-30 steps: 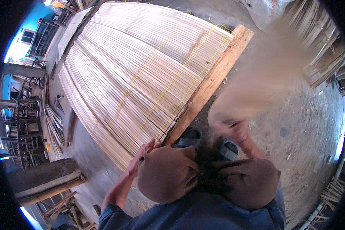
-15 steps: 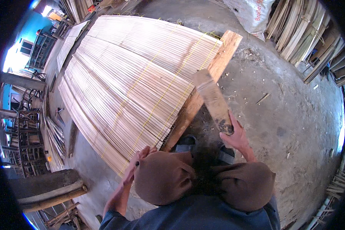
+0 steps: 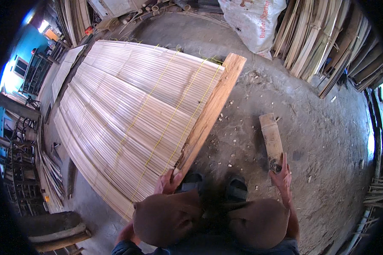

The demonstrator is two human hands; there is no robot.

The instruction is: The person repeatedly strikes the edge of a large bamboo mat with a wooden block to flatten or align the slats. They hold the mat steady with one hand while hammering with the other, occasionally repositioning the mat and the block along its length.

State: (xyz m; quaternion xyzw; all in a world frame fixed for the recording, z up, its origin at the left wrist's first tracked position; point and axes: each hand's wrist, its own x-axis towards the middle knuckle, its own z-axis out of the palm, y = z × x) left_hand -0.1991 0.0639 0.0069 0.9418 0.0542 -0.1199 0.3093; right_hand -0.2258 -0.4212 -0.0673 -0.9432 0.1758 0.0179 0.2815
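A large mat of thin pale slats (image 3: pixel 110 110), stitched with yellow cord, lies spread on the floor ahead and to the left. Along its right edge runs a long wooden plank (image 3: pixel 212 110). My left hand (image 3: pixel 168 182) is closed around the plank's near end, at the mat's corner; some of its fingers are hidden. Off to the right, low over the floor or resting on it, is a short, flat wooden block (image 3: pixel 271 138) with a dark-smudged end. My right hand (image 3: pixel 281 175) grips that near end between thumb and fingers.
Small wood chips (image 3: pixel 230 161) dot the concrete floor. Bundled split strips (image 3: pixel 310 38) and a white sack (image 3: pixel 255 25) stand at the far right. A dark bench (image 3: pixel 57 229) is at the lower left, with long strips (image 3: pixel 51 174) beyond it. My sandalled feet (image 3: pixel 236 187) are between my hands.
My right hand has carried the wooden block away from the plank, rightward and down toward the floor. My left hand has shifted onto the plank's near end. The whole view has also shifted.
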